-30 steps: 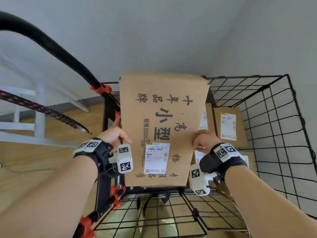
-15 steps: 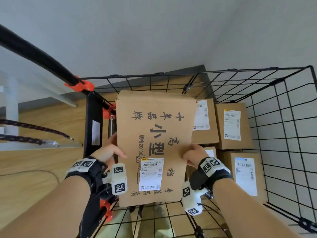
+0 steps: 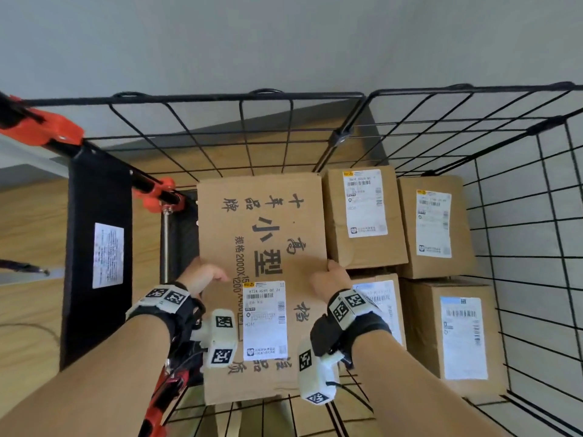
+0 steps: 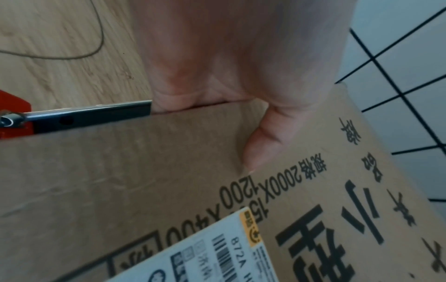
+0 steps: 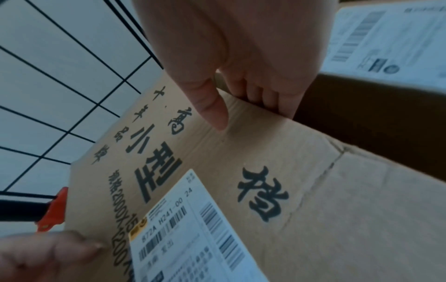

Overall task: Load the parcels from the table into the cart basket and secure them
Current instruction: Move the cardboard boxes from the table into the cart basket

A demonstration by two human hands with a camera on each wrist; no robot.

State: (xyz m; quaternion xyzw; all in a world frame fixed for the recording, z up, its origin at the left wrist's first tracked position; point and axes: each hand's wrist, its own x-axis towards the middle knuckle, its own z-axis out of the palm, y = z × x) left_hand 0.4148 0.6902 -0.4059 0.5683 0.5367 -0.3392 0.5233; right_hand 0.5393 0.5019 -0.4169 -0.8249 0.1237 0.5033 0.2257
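A long brown cardboard parcel (image 3: 268,247) with black printed characters and a white shipping label sits low in the left side of the black wire cart basket (image 3: 239,99). My left hand (image 3: 202,274) grips its left edge, thumb on the top face (image 4: 260,145) and fingers down the side. My right hand (image 3: 328,279) grips the right edge, thumb on top (image 5: 212,106) and fingers tucked down between this parcel and its neighbours. Several smaller labelled parcels (image 3: 366,216) fill the basket's right side.
The cart's black frame with orange clamps (image 3: 157,193) runs along the basket's left side, a black panel (image 3: 97,247) beside it. Wire mesh walls (image 3: 520,216) close the far and right sides. Wooden floor (image 3: 28,222) lies to the left.
Both hands have lowered the long parcel from above the basket rim down into the basket's left side beside the other parcels. The grip on its two edges is unchanged.
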